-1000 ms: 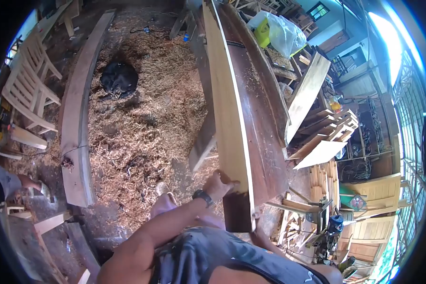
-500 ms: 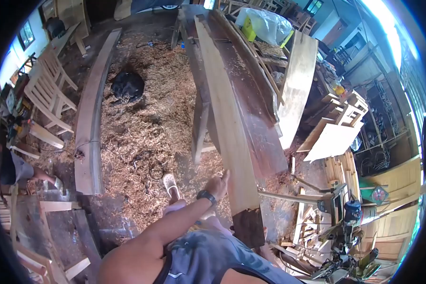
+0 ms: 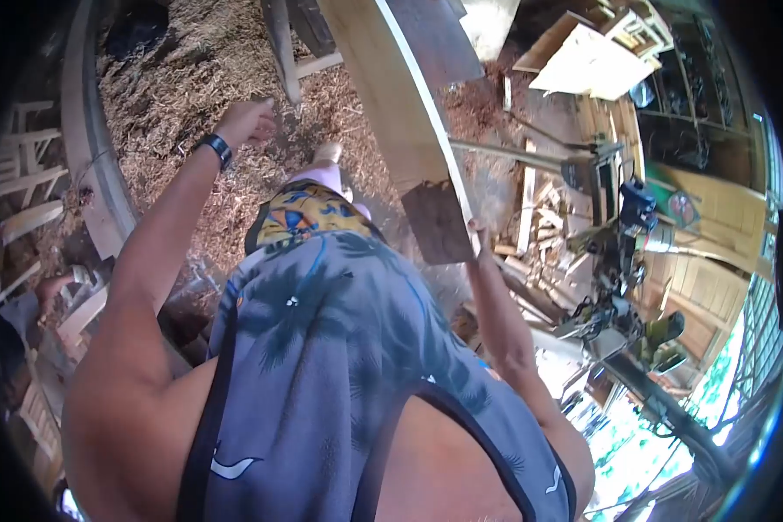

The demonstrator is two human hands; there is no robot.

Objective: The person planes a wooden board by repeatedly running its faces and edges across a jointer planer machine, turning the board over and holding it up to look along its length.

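A long pale wooden plank (image 3: 390,104) slants down toward me, with a dark brown patch at its near end. My right hand (image 3: 476,240) grips the right edge of that near end; the board hides part of the fingers. A bright narrow edge shows along the plank's right side. To the left, my left hand (image 3: 248,123) hangs over the shavings, apart from the plank, its fingers curled in with nothing visible in them. A dark watch (image 3: 217,150) is on that wrist.
Wood shavings (image 3: 191,78) cover the floor. Another long board (image 3: 91,130) lies on the left. A dark brown board (image 3: 435,43) is beyond the plank. On the right are scrap wood (image 3: 544,213), a pale panel (image 3: 592,65) and a clamp-like stand (image 3: 596,178).
The view has tipped downward. My left hand has left the plank's side and moved left. My right hand now shows at the near end, and the plank's right edge has come into sight.
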